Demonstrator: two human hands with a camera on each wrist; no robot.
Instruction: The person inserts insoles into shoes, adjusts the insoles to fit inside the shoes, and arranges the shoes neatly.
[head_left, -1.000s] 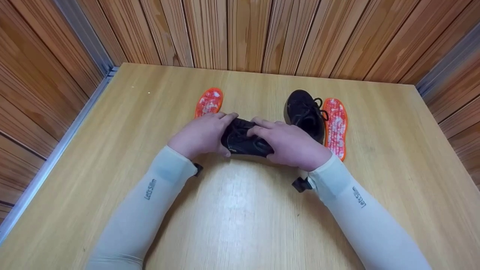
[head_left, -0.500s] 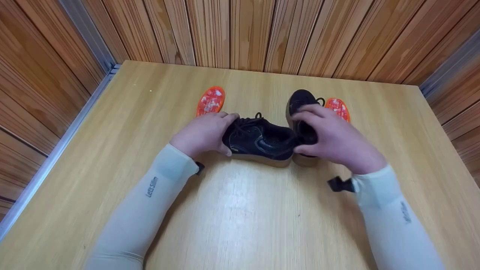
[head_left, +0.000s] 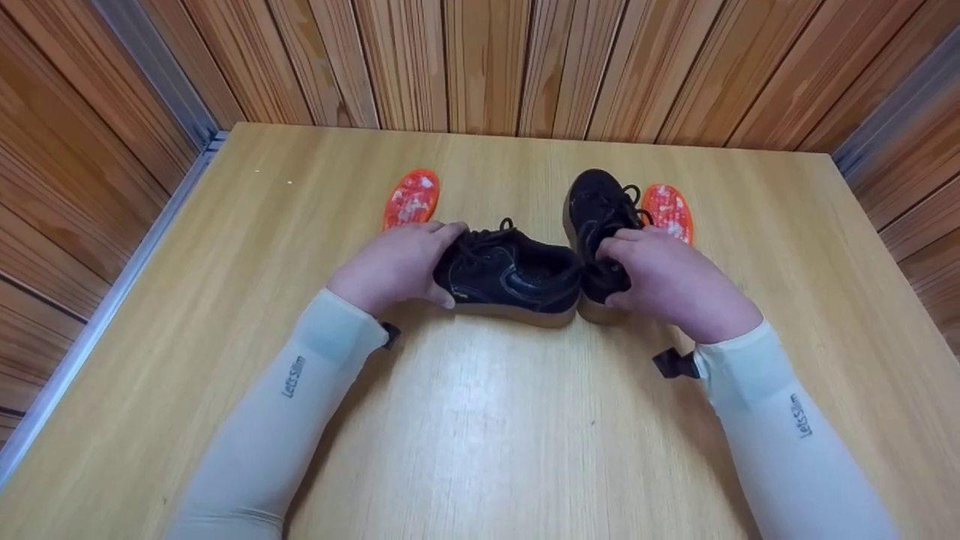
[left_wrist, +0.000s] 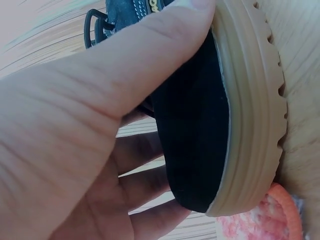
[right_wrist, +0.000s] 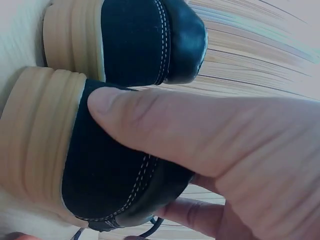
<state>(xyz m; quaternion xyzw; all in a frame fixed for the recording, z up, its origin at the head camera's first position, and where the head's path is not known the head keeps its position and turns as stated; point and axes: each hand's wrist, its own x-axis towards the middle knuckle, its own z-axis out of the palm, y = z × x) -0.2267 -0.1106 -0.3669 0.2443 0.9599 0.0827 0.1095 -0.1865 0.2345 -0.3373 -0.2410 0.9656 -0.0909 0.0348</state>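
A black shoe with a tan sole (head_left: 510,277) lies sideways on the table, toe to the left. My left hand (head_left: 397,266) grips its toe; in the left wrist view the thumb (left_wrist: 165,40) lies along one side and fingers (left_wrist: 145,185) reach round the other. The second black shoe (head_left: 596,206) points toward the back wall, its heel against the first shoe's heel. My right hand (head_left: 675,281) holds that heel, the thumb (right_wrist: 130,110) pressed on its side in the right wrist view. Part of the second shoe is hidden by the hand.
A red and white insole with an orange edge (head_left: 411,199) lies behind my left hand, partly covered. Another such insole (head_left: 667,210) lies right of the second shoe, its lower part hidden by my right hand. Wood-plank walls (head_left: 487,67) stand behind the table (head_left: 465,420) and at both sides.
My right hand has left the first shoe, moved right and taken hold of the second shoe's heel. The left hand has stayed on the first shoe's toe.
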